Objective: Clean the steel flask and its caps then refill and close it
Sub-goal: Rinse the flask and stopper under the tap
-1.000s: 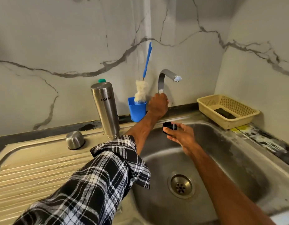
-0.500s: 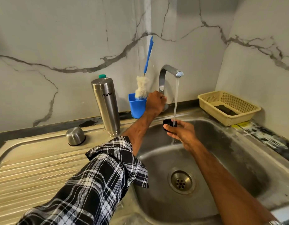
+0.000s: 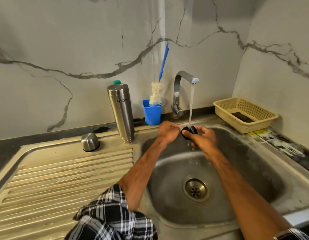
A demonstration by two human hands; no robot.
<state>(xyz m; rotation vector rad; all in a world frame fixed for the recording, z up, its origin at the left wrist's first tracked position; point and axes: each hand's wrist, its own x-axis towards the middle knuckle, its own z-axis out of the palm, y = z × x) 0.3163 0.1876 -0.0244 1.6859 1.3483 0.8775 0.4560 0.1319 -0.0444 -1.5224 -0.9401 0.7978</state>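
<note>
Far left of the curved chrome tap (image 3: pixel 180 94), the small domed steel cap (image 3: pixel 90 142) sits mouth-down on the counter (image 3: pixel 63 170). Closer to the tap stands the tall steel flask (image 3: pixel 121 111), its MILTON lettering upside down. It looks smooth, stiff and weighty, so best gripped mid-body. Right under the tap's stream, the left hand (image 3: pixel 167 132) curls at the edge of the small black plastic cap (image 3: pixel 189 131); pinching or just touching, I cannot tell. The right hand (image 3: pixel 204 139) wraps round that cap. It's light, hard and wet, probably slippery, so the rim looks safest.
</note>
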